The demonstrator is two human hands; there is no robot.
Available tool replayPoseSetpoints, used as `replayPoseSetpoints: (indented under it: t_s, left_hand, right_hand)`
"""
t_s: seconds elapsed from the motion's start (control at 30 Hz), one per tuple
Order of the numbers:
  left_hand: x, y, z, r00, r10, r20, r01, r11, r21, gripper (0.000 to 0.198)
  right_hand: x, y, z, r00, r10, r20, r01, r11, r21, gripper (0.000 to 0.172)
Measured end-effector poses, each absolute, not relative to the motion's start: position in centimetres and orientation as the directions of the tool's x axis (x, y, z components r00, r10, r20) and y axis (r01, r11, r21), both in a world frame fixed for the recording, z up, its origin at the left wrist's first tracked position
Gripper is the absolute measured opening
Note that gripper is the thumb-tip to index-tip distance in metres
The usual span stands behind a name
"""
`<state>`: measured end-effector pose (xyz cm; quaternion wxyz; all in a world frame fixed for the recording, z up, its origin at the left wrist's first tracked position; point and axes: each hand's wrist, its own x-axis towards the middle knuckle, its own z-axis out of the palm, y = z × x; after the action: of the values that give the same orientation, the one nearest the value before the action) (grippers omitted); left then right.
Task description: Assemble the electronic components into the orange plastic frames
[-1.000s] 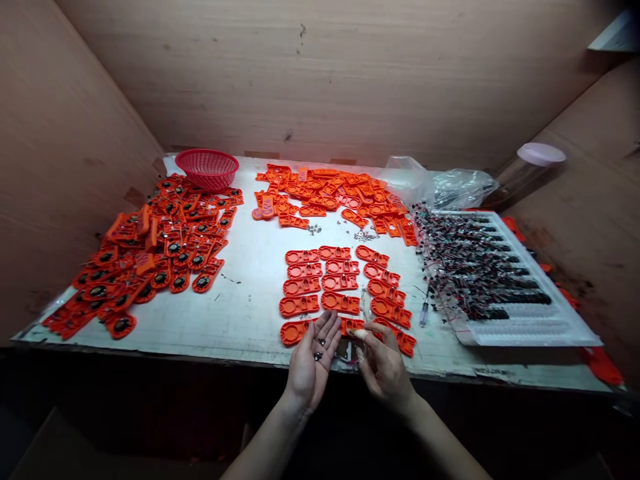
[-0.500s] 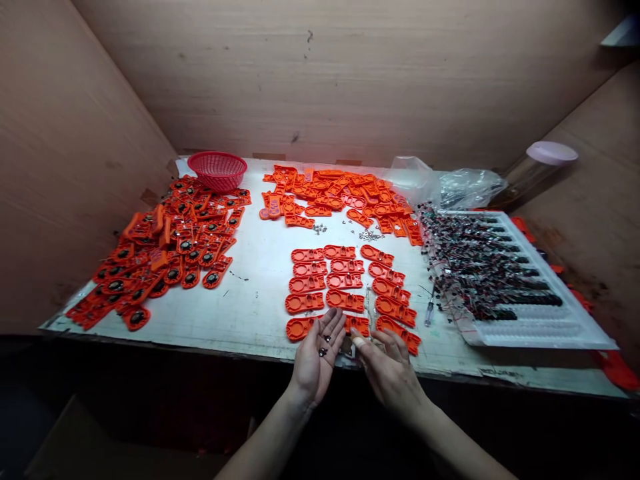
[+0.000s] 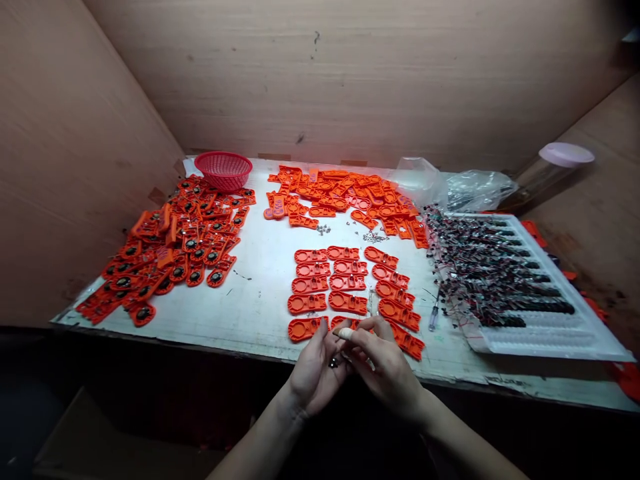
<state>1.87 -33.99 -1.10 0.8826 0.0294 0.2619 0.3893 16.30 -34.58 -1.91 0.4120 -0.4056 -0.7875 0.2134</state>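
My left hand (image 3: 318, 370) is cupped palm up at the table's front edge, and small dark, shiny metal parts (image 3: 334, 363) lie in its palm. Over that palm, my right hand (image 3: 383, 363) has its thumb and fingers drawn together. A white wrap covers one of its fingertips. Whatever sits between those fingertips is hidden or too small to name. Just beyond both hands, orange plastic shell halves (image 3: 306, 303) lie in three columns, hollow side up, some with small metal pieces in them. My hands partly cover the nearest shells.
Orange shells with black round parts (image 3: 193, 243) are heaped at left, beside a red basket (image 3: 223, 171). More orange shells (image 3: 345, 193) lie at the back, with small metal bits (image 3: 374, 237) in front. A screwdriver (image 3: 433, 317) lies near a white tray (image 3: 550, 343) of wired parts at right.
My right hand has moved left onto my left palm, and its fingers now meet there. The left hand has curled more. The view has shifted slightly.
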Motion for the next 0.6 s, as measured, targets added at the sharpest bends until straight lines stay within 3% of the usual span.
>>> replayPoseSetpoints:
  t_s: [0.2,0.43,0.6]
  left_hand:
    - [1.8,-31.0,-1.9,0.277,0.868,-0.412,-0.818,0.438,0.372,0.043]
    - [2.3,-28.4,-4.0,0.224,0.828,-0.513,-0.800,0.458,0.389,0.040]
    - [2.4,-28.6,-3.9,0.217,0.823,-0.526,-0.803,0.456,0.383,0.042]
  right_hand:
    - [18.2,-30.8,-4.4,0.005,0.937,0.349,0.528,0.294,-0.797,0.033]
    - [17.3,-29.3,-6.9,-0.008,0.943,0.332,0.702,0.242,-0.670,0.027]
    - [17.4,-29.4,-7.2,0.046,0.938,0.344,0.679,0.223,-0.699,0.023]
